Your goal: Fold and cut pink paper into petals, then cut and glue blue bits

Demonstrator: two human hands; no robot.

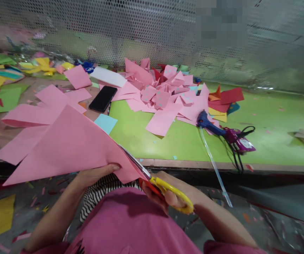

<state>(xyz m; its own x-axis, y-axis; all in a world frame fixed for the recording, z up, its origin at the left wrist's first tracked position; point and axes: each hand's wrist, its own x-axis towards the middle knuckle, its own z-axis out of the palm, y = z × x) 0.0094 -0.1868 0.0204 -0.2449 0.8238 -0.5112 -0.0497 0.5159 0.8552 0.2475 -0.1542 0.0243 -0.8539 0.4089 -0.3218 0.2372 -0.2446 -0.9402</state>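
My left hand [96, 174] grips the lower edge of a large pink paper sheet [69, 144] held folded in front of me, thumb on the underside. My right hand [173, 194] is closed through the handles of yellow-and-red scissors [165, 187]. Their blades [134, 160] run up along the sheet's right edge, closed on the paper. Both hands sit over my lap, just below the table's front edge.
On the green table [273, 116] lie a heap of pink cut pieces [165, 95], a black phone [103, 98], a blue and purple glue gun [220, 132] with its cable, red and yellow sheets [227, 97]. Paper scraps litter the floor [0, 215].
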